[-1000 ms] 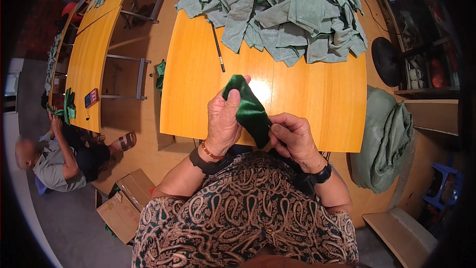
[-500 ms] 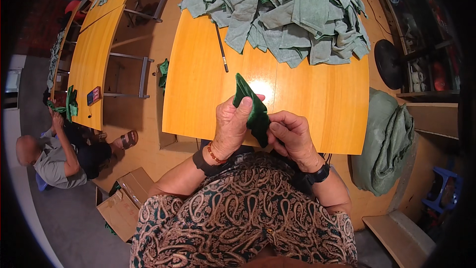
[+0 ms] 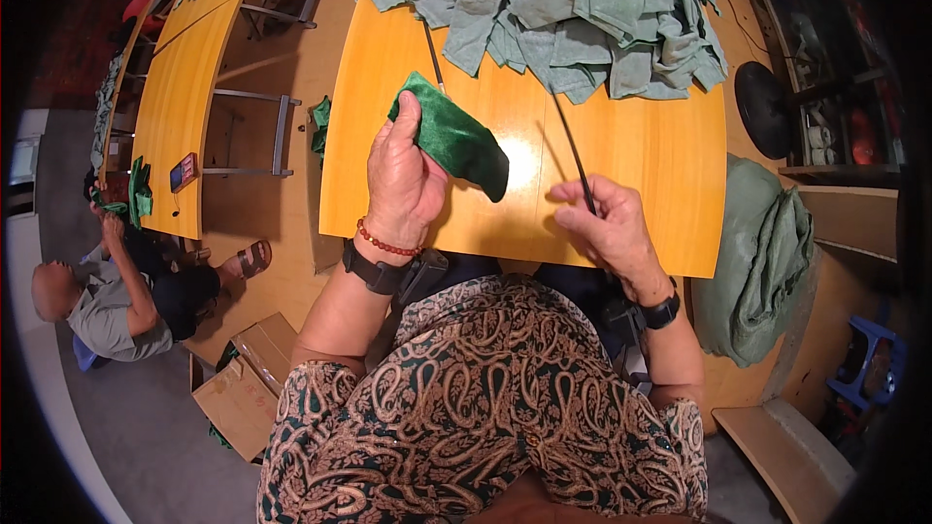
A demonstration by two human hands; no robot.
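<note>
My left hand [image 3: 400, 175] grips a folded piece of shiny green velvet cloth [image 3: 451, 141], its thumb on top near the upper left end. The cloth's other end droops free over the table. To the right, my right hand [image 3: 612, 228] is closed on a thin dark stick [image 3: 570, 141], whose far end points up toward the cloth pile. A gap separates the stick from the green cloth. Left of centre, a second dark stick [image 3: 433, 53] lies on the yellow table [image 3: 670, 165], its lower end close behind the green cloth.
Grey-green cloth pieces [image 3: 582, 19] are heaped on the table's far side. A large green bundle [image 3: 752, 262] stands off its right edge. At the left, a seated person [image 3: 112, 301] handles green cloth by another table [image 3: 184, 87]. An open cardboard box [image 3: 248, 388] sits lower left.
My left hand has moved up and left with the green cloth, which is now turned broad side up. My right hand has let go of the cloth and now holds a dark stick.
</note>
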